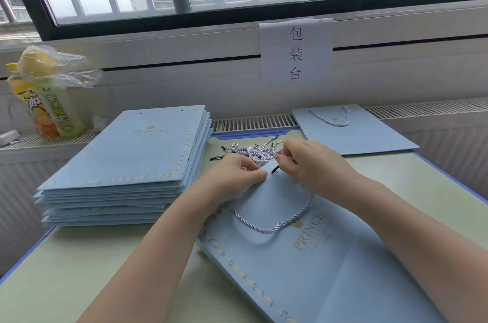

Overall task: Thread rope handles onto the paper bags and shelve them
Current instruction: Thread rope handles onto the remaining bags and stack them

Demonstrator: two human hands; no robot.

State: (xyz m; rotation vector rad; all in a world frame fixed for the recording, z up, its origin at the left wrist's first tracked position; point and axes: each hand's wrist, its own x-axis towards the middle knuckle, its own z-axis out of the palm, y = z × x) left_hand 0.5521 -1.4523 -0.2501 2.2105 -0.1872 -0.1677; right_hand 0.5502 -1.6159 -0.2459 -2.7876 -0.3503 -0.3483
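Your left hand (239, 173) pinches the top edge of the flat pale-blue paper bag (303, 256) on the green worktop (105, 270); your right hand (311, 164) clamps its fingers on a black-tipped twisted white rope handle (269, 227). One finished bag (353, 132) lies behind, while a tall unthreaded stack (132, 161) and loose ropes (253, 152) remain. The holes are hidden; no shelf shows.

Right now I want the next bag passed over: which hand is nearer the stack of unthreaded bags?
Left. The left hand is just right of the stack; the right hand is farther right, across the bag being threaded.
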